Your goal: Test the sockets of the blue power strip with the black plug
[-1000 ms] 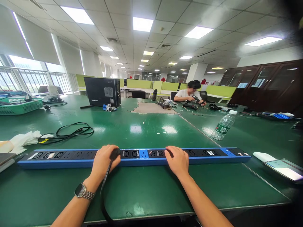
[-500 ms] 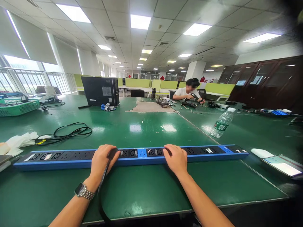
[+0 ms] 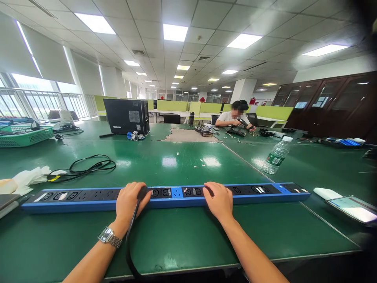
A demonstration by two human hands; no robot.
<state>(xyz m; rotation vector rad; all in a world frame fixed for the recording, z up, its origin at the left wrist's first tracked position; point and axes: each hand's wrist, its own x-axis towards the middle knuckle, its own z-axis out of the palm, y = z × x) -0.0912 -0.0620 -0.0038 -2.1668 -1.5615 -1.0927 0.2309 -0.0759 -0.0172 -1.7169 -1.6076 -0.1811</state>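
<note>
Left hand (image 3: 129,202): fingers curled around a black plug with its black cable (image 3: 129,243), pressed onto the strip.
Right hand (image 3: 217,201): flat, fingers together, resting on the strip.
Strip: long blue-edged black socket strip (image 3: 88,198), lying crosswise at the near edge of the green table (image 3: 182,165).

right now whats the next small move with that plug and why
Probably press the plug straight down with the left hand while the right hand pins the strip. The left fingers cover the plug at a socket; whether it is fully seated cannot be seen.
</note>
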